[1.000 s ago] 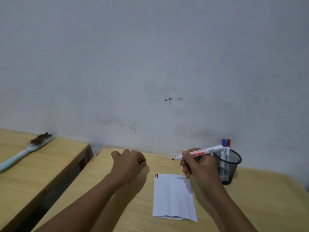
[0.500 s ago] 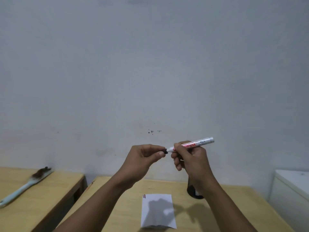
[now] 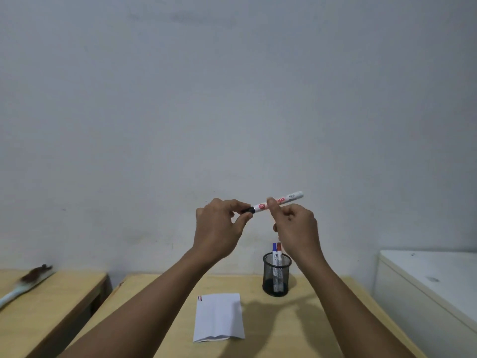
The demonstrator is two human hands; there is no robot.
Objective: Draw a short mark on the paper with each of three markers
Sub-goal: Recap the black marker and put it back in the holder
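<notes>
Both hands are raised in front of the wall, well above the table. My right hand (image 3: 294,223) grips the white barrel of a marker (image 3: 286,199) with red lettering. My left hand (image 3: 219,226) pinches the black cap (image 3: 247,210), which sits on the marker's left end. Below lies a folded white paper (image 3: 219,319) with short red and blue marks (image 3: 199,297) at its top left corner. A black mesh pen cup (image 3: 276,277) behind the paper holds a blue-capped marker (image 3: 274,248) and a red-capped marker (image 3: 279,247).
The paper and cup rest on a light wooden table (image 3: 296,329). A second wooden table (image 3: 51,301) at left carries a pale blue brush (image 3: 23,285). A white cabinet (image 3: 433,280) stands at the right. A plain grey wall fills the background.
Both hands rose from table level to in front of the wall. My left hand came to the marker's tip and the black cap now covers it.
</notes>
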